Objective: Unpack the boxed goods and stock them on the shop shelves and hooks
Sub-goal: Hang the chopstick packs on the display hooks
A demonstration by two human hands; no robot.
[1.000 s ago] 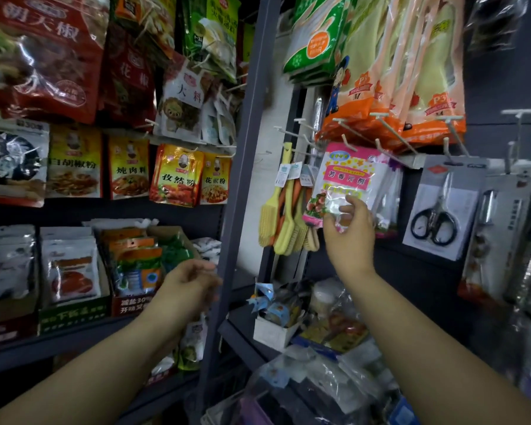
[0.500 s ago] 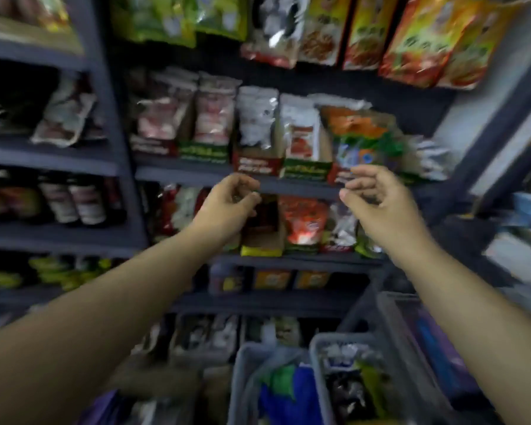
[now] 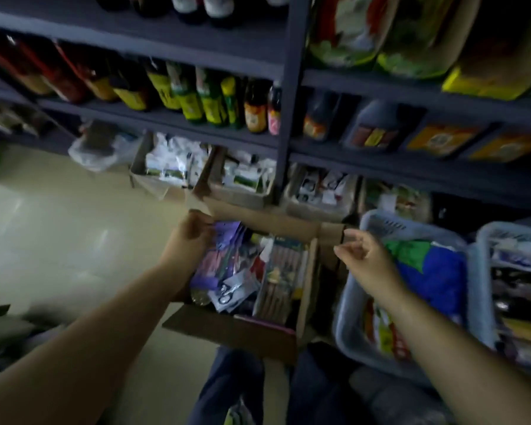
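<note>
1. We saw an open cardboard box (image 3: 259, 331) on the floor, packed with carded goods; our left hand (image 3: 188, 237) reached in at its far left corner.
2. That hand's fingers were curled onto the top of a purple packet (image 3: 224, 240), though blur kept us from telling whether they truly gripped it.
3. Just below the hand lay a carded pair of scissors (image 3: 227, 291), and to its right a long pack of brown sticks (image 3: 281, 277), all inside the box.
4. Our right hand (image 3: 367, 259) hovered past the box's right wall, fingers loosely curled and thumb near forefinger, holding nothing.
5. Under and to the right of that hand stood a pale plastic basket (image 3: 348, 320) with a blue and green bag in it; a second basket (image 3: 485, 237) sat just beside it, farther right.
6. Beyond both hands rose dark grey shelving (image 3: 284, 124), its lowest level filled with opened cartons of small packets (image 3: 172, 167).
7. Above these stood a row of sauce bottles (image 3: 203, 99).
8. Left of the left hand spread a pale, glossy floor (image 3: 59, 240).
9. Our dark trouser legs (image 3: 227, 388) showed beneath the box.
</note>
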